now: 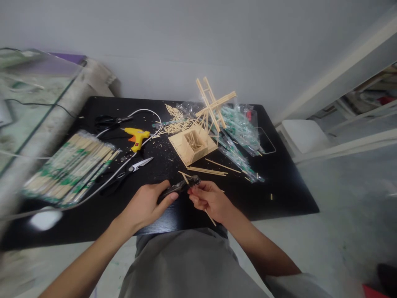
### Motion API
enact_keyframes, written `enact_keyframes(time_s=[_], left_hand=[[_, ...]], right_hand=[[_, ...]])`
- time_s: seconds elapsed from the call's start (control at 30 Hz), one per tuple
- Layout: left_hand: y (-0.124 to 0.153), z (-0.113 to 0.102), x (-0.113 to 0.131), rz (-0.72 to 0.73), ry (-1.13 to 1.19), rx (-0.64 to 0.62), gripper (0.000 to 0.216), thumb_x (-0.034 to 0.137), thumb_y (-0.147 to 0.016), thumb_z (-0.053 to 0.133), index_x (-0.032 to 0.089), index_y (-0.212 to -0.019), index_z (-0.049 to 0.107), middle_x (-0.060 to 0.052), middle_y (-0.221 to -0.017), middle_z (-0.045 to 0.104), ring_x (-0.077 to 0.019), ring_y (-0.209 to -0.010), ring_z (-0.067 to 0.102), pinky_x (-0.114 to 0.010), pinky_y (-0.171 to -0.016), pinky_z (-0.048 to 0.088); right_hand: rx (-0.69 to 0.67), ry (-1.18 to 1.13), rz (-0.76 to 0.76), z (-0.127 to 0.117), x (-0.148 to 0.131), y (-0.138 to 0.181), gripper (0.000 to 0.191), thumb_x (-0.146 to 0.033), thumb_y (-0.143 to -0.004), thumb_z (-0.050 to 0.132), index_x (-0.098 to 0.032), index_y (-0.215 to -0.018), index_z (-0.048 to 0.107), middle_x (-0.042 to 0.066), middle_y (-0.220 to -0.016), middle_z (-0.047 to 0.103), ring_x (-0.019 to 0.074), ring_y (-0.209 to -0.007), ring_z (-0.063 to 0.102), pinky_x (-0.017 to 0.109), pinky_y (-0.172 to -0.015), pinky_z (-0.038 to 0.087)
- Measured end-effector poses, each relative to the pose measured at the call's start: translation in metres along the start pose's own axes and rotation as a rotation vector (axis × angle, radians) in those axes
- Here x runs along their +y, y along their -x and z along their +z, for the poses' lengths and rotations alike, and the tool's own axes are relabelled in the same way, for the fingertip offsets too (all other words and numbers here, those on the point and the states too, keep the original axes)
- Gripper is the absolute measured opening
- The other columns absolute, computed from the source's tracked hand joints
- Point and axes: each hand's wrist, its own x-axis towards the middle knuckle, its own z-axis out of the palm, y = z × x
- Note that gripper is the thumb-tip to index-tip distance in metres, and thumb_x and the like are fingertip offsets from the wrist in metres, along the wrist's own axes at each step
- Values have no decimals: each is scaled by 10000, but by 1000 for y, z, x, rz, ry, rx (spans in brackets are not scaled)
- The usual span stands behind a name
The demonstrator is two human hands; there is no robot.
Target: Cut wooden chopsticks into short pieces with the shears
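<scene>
My left hand (148, 205) is closed around a dark cutting tool (181, 186), probably pliers or a cutter, held over the near edge of the black table (279, 182). My right hand (208, 200) pinches a thin wooden stick (210, 217) and holds it at the tool's jaws; a short stick end (185, 177) shows beyond them. Behind the hands stands a small wooden box-shaped model (192, 144) with a windmill-like frame of sticks (213, 103) rising from it.
A yellow glue gun (137, 136) with a white cord, black scissors (108, 121) and black shears (130, 170) lie on the left. Packs of chopsticks (70, 167) sit at far left, empty wrappers (242, 128) at right, loose sticks (207, 170) mid-table.
</scene>
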Motion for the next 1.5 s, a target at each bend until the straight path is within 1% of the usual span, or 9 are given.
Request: enact_keyframes(time_s=[0.2,0.3,0.4,0.6,0.87,1.03,1.27,1.37,1.5], left_hand=[[0,-3,1,-46,24,-14,448,599,-1039,371,230,-864,553,-11,-721,621,-212,-684,635,-315,-663,388],[0,-5,0,-62,60,-20,470,602,-1042,374,228,-823,556,9,-679,589,-199,-664,626,-310,-657,380],[-1,-8,1,-66,91,-61,514,613,-1044,357,222,-777,556,24,-632,555,-174,-609,594,-304,-628,362],[-1,-10,3,-56,116,-137,568,631,-1045,342,210,-779,614,1,-684,616,-175,-656,613,-315,-657,370],[2,-8,0,-69,93,-95,576,612,-1031,390,209,-673,591,17,-566,543,-151,-543,535,-307,-589,323],[7,-15,-15,-138,102,-108,522,607,-990,485,211,-715,686,-16,-644,667,-184,-609,613,-300,-606,378],[1,-13,-16,-247,356,182,454,640,-879,649,203,-916,767,-17,-821,756,-218,-758,654,-298,-674,485],[-10,-5,-2,-255,563,196,444,606,-835,713,203,-1002,792,-4,-677,688,-178,-617,585,-286,-574,439],[-21,5,10,-310,841,119,460,539,-777,786,164,-1043,794,78,-455,419,-94,-419,342,-256,-437,266]], right_hand=[[39,141,-70,1,-4,1,355,-436,-807,874,-142,-824,675,-20,-662,603,41,-484,439,164,-423,317],[108,299,-192,0,-8,3,359,-377,-779,897,-192,-961,649,9,-899,679,106,-647,641,232,-546,569],[90,359,-261,-2,-15,5,526,-252,-723,929,-264,-1144,615,16,-1189,655,110,-755,705,300,-683,669],[-110,306,-118,-7,-22,1,472,-216,-739,906,-233,-1158,689,58,-1297,676,134,-764,745,294,-639,683],[-89,257,-100,-8,-17,0,511,-168,-717,909,-246,-1183,716,48,-1288,689,135,-752,767,292,-643,689],[-33,276,-173,-5,-24,7,545,-162,-732,894,-281,-1230,709,43,-1346,678,135,-780,777,274,-654,688],[-63,257,-143,-2,-21,10,579,-150,-742,878,-292,-1275,700,62,-1427,660,129,-768,774,260,-636,680],[-126,228,-106,-1,-16,7,558,-158,-771,860,-296,-1287,697,66,-1439,660,130,-771,778,256,-629,675],[-189,229,-95,-1,-14,6,513,-196,-831,824,-313,-1313,692,70,-1509,615,134,-800,781,254,-636,669]])
